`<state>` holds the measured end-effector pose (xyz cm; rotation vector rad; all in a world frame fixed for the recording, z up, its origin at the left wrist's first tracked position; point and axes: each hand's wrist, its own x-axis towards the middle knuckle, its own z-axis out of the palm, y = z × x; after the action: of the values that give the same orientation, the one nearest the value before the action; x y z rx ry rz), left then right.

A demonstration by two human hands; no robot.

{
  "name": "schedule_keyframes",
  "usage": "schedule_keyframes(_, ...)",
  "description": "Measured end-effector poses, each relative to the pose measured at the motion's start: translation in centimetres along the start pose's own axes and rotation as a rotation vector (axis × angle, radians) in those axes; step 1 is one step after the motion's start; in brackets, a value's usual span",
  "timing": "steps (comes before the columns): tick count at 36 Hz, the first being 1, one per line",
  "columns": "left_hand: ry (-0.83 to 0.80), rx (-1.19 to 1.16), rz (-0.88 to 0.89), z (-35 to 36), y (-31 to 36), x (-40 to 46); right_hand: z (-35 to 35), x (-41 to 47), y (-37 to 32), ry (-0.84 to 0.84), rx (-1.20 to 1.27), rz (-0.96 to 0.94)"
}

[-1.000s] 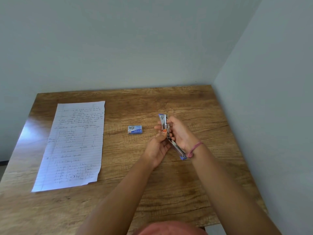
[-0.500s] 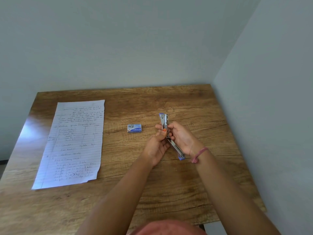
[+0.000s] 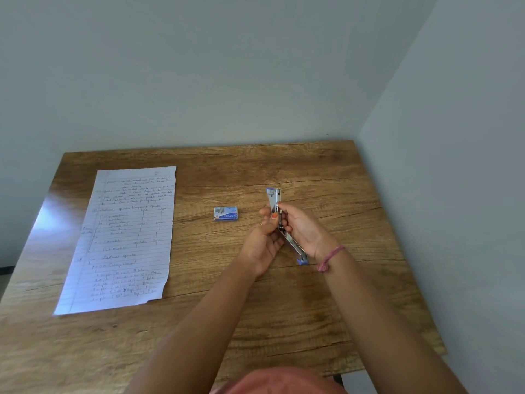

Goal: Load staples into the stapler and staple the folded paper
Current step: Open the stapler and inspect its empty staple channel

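Observation:
A small metal stapler (image 3: 273, 199) with purple ends is swung wide open above the wooden table (image 3: 255, 308). My left hand (image 3: 264, 240) grips its upper arm, thumb on the metal. My right hand (image 3: 304, 231) holds the lower arm, whose purple tip (image 3: 302, 261) points down toward me. A small blue staple box (image 3: 225, 214) lies shut on the table just left of my hands. A lined handwritten sheet of paper (image 3: 125, 240) lies flat and unfolded at the left of the table.
The table stands in a corner, with a wall behind it and a wall close on the right (image 3: 454, 194). Bare wood lies between the paper and the staple box and in front of my arms.
Both hands stay on the open stapler in nearly the same place. My right hand has shifted slightly along the lower arm. Box and paper have not moved.

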<state>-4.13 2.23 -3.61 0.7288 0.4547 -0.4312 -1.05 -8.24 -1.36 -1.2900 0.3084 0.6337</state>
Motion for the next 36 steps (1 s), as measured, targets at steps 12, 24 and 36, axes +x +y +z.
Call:
schedule_keyframes(12, -0.027, -0.005, -0.001, 0.0, 0.1, -0.1, 0.4, 0.5, -1.1, 0.026, -0.050, 0.054)
schedule_keyframes(24, -0.032, 0.001, 0.005, 0.2, 0.1, -0.1, 0.2, 1.1, -1.8, 0.038, -0.060, 0.084)
schedule_keyframes(36, -0.023, 0.015, 0.007, 0.3, 0.1, -0.2, 0.0, 0.6, -0.2, 0.032, 0.058, 0.006)
